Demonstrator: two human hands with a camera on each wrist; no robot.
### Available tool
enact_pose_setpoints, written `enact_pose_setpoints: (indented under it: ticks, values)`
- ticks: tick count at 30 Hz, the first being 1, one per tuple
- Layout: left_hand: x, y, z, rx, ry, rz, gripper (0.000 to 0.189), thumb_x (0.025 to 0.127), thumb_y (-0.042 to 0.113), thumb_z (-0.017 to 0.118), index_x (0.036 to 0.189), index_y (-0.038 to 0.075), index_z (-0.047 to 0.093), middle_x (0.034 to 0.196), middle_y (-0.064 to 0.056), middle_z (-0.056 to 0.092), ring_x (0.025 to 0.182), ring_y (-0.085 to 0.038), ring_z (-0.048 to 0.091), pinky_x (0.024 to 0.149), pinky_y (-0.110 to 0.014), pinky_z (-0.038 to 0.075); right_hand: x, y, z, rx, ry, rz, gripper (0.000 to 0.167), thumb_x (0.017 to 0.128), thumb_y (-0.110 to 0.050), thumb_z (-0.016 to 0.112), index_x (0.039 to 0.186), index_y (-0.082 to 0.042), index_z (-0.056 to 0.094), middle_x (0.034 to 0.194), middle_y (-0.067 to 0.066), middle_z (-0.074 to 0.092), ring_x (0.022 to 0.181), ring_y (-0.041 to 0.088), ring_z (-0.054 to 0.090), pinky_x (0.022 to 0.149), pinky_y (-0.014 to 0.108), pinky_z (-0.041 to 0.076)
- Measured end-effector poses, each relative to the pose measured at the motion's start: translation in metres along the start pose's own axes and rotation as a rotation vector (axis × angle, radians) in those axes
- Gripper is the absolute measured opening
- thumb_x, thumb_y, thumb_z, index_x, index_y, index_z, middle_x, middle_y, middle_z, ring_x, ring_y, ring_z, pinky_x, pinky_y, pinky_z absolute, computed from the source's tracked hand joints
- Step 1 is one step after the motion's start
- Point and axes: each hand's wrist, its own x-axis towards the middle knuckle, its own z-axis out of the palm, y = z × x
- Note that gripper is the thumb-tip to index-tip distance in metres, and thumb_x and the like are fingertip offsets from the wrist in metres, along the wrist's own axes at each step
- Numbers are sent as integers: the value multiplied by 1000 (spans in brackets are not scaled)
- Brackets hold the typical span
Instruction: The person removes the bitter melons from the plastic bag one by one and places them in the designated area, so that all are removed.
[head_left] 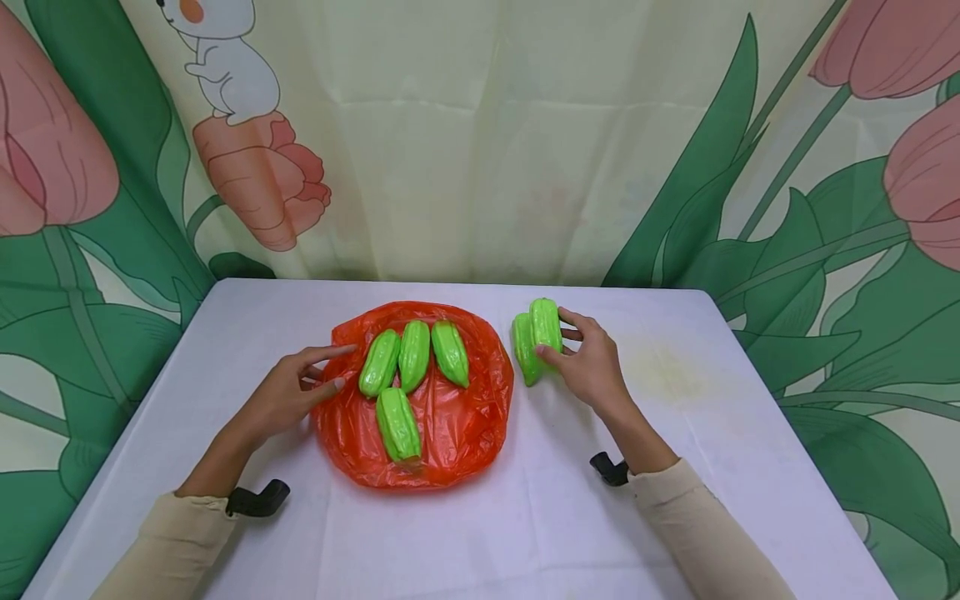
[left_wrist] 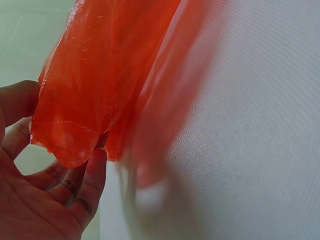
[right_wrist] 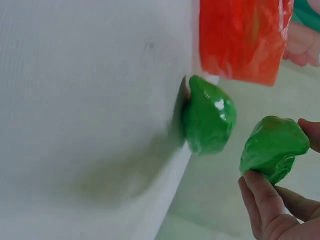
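Observation:
A red plastic bag [head_left: 465, 437] stands with its mouth wide on the table, and several glossy green ridged gourds [head_left: 415, 357] lie inside. My left hand [head_left: 281, 392] holds the bag's left rim; in the left wrist view the thumb is on one side of the red film [left_wrist: 85, 90] and the fingers are on the other. To the right of the bag, my right hand [head_left: 592, 367] grips a green ridged gourd [head_left: 546, 323] between thumb and fingers. In the right wrist view this held gourd [right_wrist: 274, 147] is off the table, apart from another gourd [right_wrist: 210, 117] resting on the cloth.
A white cloth covers the table [head_left: 420, 550]. Behind its far edge hangs a curtain [head_left: 465, 183] printed with tulips, leaves and a white cartoon animal. Black wrist straps [head_left: 258, 500] are worn on both arms. A faint yellowish stain [head_left: 663, 371] marks the cloth at right.

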Motion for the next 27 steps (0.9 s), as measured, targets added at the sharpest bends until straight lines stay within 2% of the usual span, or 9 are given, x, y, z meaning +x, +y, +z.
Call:
enact_pose_setpoints:
  ticks: [8, 12, 27]
  values:
    - [0, -3, 0, 18, 0, -15, 57, 102, 19, 72, 156, 18, 55, 156, -23, 52, 120, -41, 63, 84, -37, 64, 13, 16, -8, -59, 5, 79, 78, 94, -20, 80, 162, -7, 44, 160, 21, 49, 138, 39, 62, 106, 50, 57]
    - [-1, -2, 0, 9, -2, -20, 57, 102, 19, 72, 156, 19, 55, 156, -24, 52, 120, -41, 61, 83, -37, 63, 17, 23, -11, -90, -10, 102, 77, 96, -20, 79, 162, -7, 42, 160, 23, 48, 142, 40, 58, 109, 52, 55]
    - [-1, 1, 0, 14, -1, -17, 56, 102, 17, 71, 156, 18, 55, 155, -24, 52, 120, -41, 62, 83, -36, 63, 29, 39, -12, -149, -58, 128, 76, 97, -18, 77, 162, -2, 41, 158, 27, 48, 143, 43, 56, 113, 53, 51]
